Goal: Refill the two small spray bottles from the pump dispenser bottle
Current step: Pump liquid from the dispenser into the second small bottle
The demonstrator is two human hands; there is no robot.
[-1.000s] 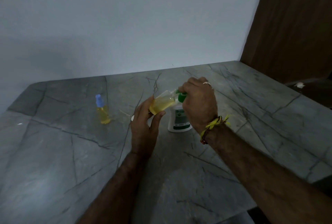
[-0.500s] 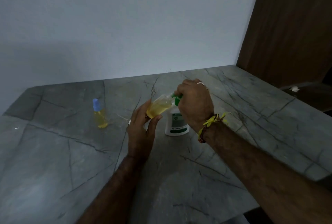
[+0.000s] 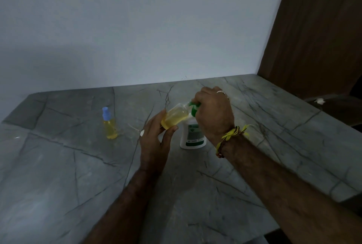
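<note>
My left hand (image 3: pixel 154 142) holds a small clear spray bottle (image 3: pixel 175 117) with yellow liquid, tilted so its open mouth meets the green pump nozzle (image 3: pixel 193 109). The white pump dispenser bottle (image 3: pixel 193 136) stands on the grey stone counter (image 3: pixel 58 175). My right hand (image 3: pixel 214 114) is curled over the green pump head from above and hides most of it. A second small spray bottle (image 3: pixel 109 124) with a blue spray cap and yellow liquid stands upright to the left, apart from both hands.
A small white object (image 3: pixel 142 132), partly hidden behind my left hand, lies on the counter. A white wall runs along the back. A brown wooden panel (image 3: pixel 317 28) stands at the right, and the counter's front edge drops off at the lower right.
Both hands and the tilted bottle stay at the pump nozzle. The view has shifted slightly, and nothing else on the counter has moved.
</note>
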